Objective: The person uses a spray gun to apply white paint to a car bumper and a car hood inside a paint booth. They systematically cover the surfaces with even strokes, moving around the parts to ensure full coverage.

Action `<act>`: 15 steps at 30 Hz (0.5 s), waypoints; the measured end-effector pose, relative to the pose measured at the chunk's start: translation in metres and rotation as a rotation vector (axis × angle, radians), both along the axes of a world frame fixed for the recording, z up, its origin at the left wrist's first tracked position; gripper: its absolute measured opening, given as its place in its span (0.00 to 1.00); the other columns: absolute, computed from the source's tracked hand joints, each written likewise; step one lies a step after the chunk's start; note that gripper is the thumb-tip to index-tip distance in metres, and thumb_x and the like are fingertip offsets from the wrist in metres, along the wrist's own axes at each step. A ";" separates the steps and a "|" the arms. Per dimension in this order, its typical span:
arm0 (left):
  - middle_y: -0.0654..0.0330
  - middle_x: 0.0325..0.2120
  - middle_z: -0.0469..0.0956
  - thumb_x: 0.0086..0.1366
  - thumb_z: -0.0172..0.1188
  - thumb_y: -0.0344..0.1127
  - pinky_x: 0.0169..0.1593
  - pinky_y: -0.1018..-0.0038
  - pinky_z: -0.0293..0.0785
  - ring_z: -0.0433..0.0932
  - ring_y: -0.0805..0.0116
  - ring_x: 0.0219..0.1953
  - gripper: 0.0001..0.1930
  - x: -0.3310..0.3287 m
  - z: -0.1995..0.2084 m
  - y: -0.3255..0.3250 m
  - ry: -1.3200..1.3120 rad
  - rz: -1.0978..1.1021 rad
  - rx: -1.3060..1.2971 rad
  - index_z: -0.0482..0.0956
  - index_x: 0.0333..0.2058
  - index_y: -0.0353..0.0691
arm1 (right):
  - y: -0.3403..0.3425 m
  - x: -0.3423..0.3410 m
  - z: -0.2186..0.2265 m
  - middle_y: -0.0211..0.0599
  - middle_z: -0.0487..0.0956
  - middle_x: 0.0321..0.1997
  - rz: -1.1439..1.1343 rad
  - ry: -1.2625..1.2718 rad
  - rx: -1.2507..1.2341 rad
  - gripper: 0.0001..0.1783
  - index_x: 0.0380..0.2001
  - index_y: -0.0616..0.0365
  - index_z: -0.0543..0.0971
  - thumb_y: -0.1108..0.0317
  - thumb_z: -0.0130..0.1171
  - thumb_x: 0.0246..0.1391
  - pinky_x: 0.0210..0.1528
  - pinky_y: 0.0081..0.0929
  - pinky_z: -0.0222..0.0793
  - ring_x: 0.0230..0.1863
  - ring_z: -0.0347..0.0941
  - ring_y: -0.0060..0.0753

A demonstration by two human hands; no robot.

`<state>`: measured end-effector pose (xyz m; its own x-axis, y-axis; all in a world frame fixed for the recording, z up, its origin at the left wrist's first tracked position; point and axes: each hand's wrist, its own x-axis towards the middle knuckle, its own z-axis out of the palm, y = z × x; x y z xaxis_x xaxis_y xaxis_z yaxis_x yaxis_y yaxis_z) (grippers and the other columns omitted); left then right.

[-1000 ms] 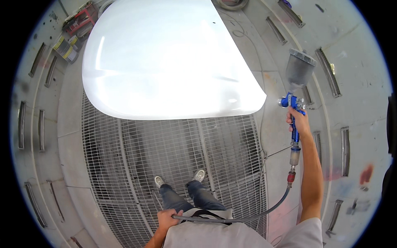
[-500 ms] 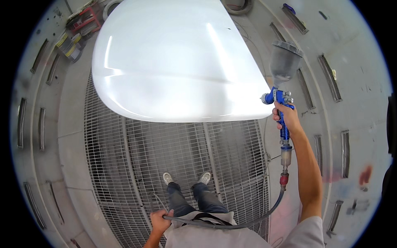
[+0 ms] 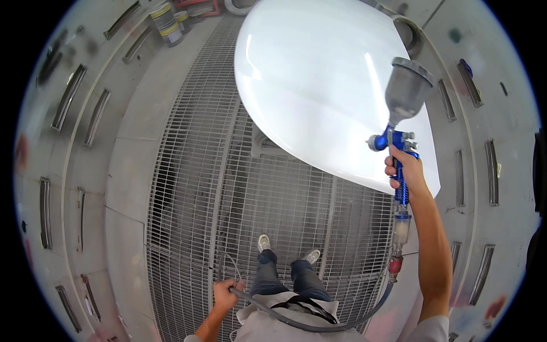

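My right hand is wrapped round the handle of a blue spray gun, held upright. A grey paint cup sits on top of the gun, and its nozzle points left over the right part of a glossy white panel that looks like a car hood. Whether spray is coming out cannot be seen. Under the handle, a clear filter and a red coupling join the gun to a grey air hose. Low in front of my body, my left hand is closed round that hose, which loops across my waist.
Metal floor grating lies under my feet and the panel. Paint cans stand at the far left, near a red rack. Behind the panel's right side is a round ring-shaped object. Stained walls with metal slots curve along both sides.
My view has turned, so the panel now appears farther right and slanted. The spray gun stays by the panel's right end, with more of the panel behind it. Both hands keep their hold.
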<state>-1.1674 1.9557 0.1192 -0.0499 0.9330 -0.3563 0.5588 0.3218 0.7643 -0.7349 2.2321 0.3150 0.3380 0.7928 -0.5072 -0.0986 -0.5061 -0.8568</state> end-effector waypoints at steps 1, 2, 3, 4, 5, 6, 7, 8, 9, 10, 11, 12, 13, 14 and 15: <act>0.60 0.07 0.59 0.55 0.66 0.34 0.17 0.73 0.54 0.56 0.74 0.12 0.21 -0.007 -0.001 0.000 -0.019 0.041 0.007 0.65 0.11 0.34 | 0.011 -0.016 0.000 0.28 0.71 0.23 0.016 0.018 0.007 0.10 0.29 0.54 0.70 0.62 0.55 0.59 0.08 0.13 0.55 0.18 0.65 0.15; 0.61 0.07 0.59 0.55 0.65 0.33 0.17 0.73 0.54 0.56 0.76 0.13 0.21 -0.015 -0.002 0.000 -0.037 0.081 0.014 0.65 0.11 0.34 | 0.023 -0.033 0.001 0.29 0.71 0.23 0.051 0.028 0.016 0.10 0.29 0.55 0.69 0.62 0.54 0.59 0.09 0.13 0.55 0.19 0.65 0.15; 0.62 0.06 0.59 0.56 0.65 0.33 0.17 0.73 0.54 0.56 0.77 0.13 0.21 -0.022 -0.002 -0.003 -0.053 0.124 0.017 0.65 0.11 0.34 | 0.035 -0.051 0.001 0.29 0.71 0.23 0.082 0.045 0.018 0.09 0.29 0.55 0.69 0.63 0.54 0.59 0.09 0.13 0.55 0.19 0.64 0.15; 0.62 0.07 0.59 0.56 0.65 0.33 0.17 0.73 0.54 0.56 0.77 0.13 0.21 -0.028 -0.001 -0.004 -0.062 0.177 0.018 0.65 0.11 0.34 | 0.047 -0.066 0.002 0.29 0.71 0.23 0.111 0.059 0.026 0.09 0.30 0.55 0.69 0.63 0.54 0.59 0.09 0.12 0.55 0.19 0.64 0.15; 0.62 0.07 0.59 0.56 0.65 0.32 0.17 0.73 0.53 0.56 0.78 0.14 0.21 -0.034 -0.001 -0.005 -0.071 0.229 0.019 0.65 0.11 0.34 | 0.058 -0.082 0.003 0.29 0.71 0.23 0.140 0.073 0.034 0.09 0.31 0.55 0.69 0.63 0.53 0.59 0.09 0.12 0.55 0.19 0.64 0.15; 0.63 0.07 0.59 0.56 0.65 0.32 0.17 0.72 0.53 0.55 0.78 0.14 0.20 -0.040 0.000 -0.009 -0.076 0.287 0.017 0.65 0.11 0.34 | 0.070 -0.099 0.002 0.29 0.71 0.23 0.185 0.098 0.041 0.08 0.31 0.55 0.69 0.63 0.53 0.59 0.09 0.12 0.55 0.19 0.64 0.14; 0.63 0.07 0.58 0.56 0.65 0.32 0.17 0.73 0.52 0.55 0.78 0.14 0.20 -0.047 -0.001 -0.011 -0.080 0.297 0.025 0.65 0.11 0.34 | 0.080 -0.112 0.004 0.29 0.70 0.23 0.221 0.119 0.051 0.08 0.32 0.56 0.68 0.64 0.53 0.59 0.09 0.12 0.55 0.19 0.64 0.14; 0.64 0.07 0.58 0.57 0.65 0.32 0.17 0.73 0.52 0.55 0.79 0.14 0.21 -0.054 -0.002 -0.013 -0.085 0.306 0.032 0.65 0.11 0.34 | 0.090 -0.125 0.005 0.29 0.70 0.23 0.258 0.154 0.076 0.09 0.32 0.56 0.68 0.63 0.53 0.59 0.09 0.12 0.55 0.19 0.64 0.14; 0.65 0.07 0.58 0.57 0.64 0.32 0.17 0.73 0.51 0.55 0.79 0.14 0.21 -0.061 -0.003 -0.014 -0.088 0.317 0.041 0.65 0.11 0.35 | 0.100 -0.140 0.010 0.29 0.71 0.24 0.277 0.167 0.081 0.09 0.32 0.56 0.68 0.63 0.53 0.59 0.09 0.12 0.55 0.19 0.64 0.14; 0.65 0.07 0.58 0.57 0.64 0.32 0.17 0.74 0.51 0.54 0.79 0.15 0.21 -0.066 -0.004 -0.015 -0.088 0.330 0.052 0.65 0.11 0.35 | 0.110 -0.151 0.008 0.30 0.71 0.23 0.300 0.211 0.110 0.10 0.31 0.57 0.69 0.63 0.54 0.58 0.10 0.13 0.56 0.19 0.65 0.15; 0.65 0.07 0.58 0.57 0.64 0.32 0.17 0.74 0.51 0.55 0.80 0.14 0.21 -0.069 -0.005 -0.017 -0.088 0.335 0.067 0.65 0.11 0.35 | 0.118 -0.159 0.007 0.31 0.71 0.23 0.322 0.255 0.140 0.10 0.30 0.59 0.70 0.63 0.56 0.57 0.10 0.14 0.58 0.18 0.65 0.16; 0.65 0.07 0.59 0.57 0.64 0.31 0.17 0.74 0.51 0.55 0.80 0.14 0.21 -0.071 -0.004 -0.019 -0.087 0.341 0.079 0.65 0.11 0.35 | 0.123 -0.168 0.009 0.31 0.71 0.23 0.342 0.303 0.169 0.10 0.30 0.59 0.70 0.63 0.56 0.57 0.10 0.14 0.58 0.19 0.66 0.16; 0.65 0.07 0.59 0.57 0.64 0.31 0.17 0.74 0.51 0.55 0.80 0.14 0.21 -0.073 -0.004 -0.019 -0.086 0.345 0.092 0.65 0.11 0.35 | 0.126 -0.174 0.012 0.32 0.71 0.23 0.360 0.351 0.198 0.10 0.30 0.59 0.70 0.64 0.56 0.57 0.11 0.14 0.58 0.19 0.66 0.16; 0.65 0.06 0.60 0.57 0.64 0.32 0.17 0.74 0.52 0.56 0.80 0.14 0.21 -0.072 -0.002 -0.019 -0.082 0.357 0.080 0.65 0.11 0.35 | 0.129 -0.174 0.014 0.31 0.71 0.23 0.366 0.358 0.217 0.10 0.30 0.59 0.71 0.64 0.56 0.57 0.11 0.14 0.58 0.19 0.66 0.16; 0.64 0.06 0.61 0.57 0.64 0.32 0.17 0.74 0.52 0.57 0.80 0.13 0.20 -0.070 0.004 -0.017 -0.080 0.370 0.066 0.65 0.11 0.35 | 0.131 -0.174 0.013 0.31 0.71 0.23 0.359 0.282 0.220 0.10 0.30 0.59 0.71 0.64 0.56 0.57 0.11 0.14 0.58 0.18 0.66 0.16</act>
